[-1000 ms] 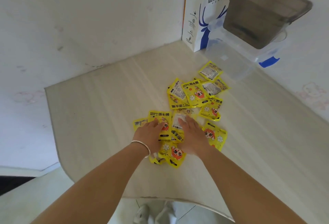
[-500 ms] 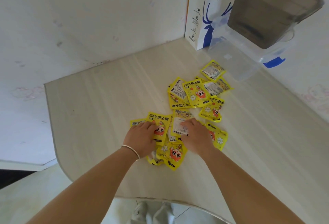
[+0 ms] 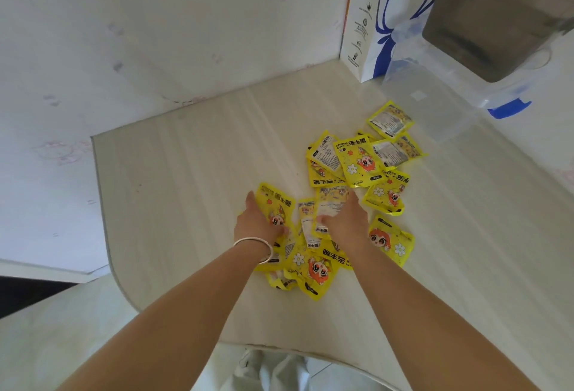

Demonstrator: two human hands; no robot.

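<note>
Several yellow hand-warmer packets lie scattered on a pale wooden table (image 3: 186, 188), one cluster near me and another (image 3: 360, 160) further back. My left hand (image 3: 256, 224), a silver bangle on its wrist, grips a yellow packet (image 3: 276, 204) that covers its fingers. My right hand (image 3: 349, 222) grips a packet turned white side up (image 3: 330, 204), which hides its fingertips. More packets (image 3: 316, 269) lie under and around both wrists.
At the back right corner stand a white and blue paper coffee bag (image 3: 369, 27) and a clear plastic box with blue clips (image 3: 435, 98); a grey tinted tub (image 3: 497, 17) sits on it. Walls close the back and right. The table's rounded edge is near me.
Both hands lay flat on the near packets; now each has a packet over its fingers and has shifted slightly outward. The view has moved a little closer.
</note>
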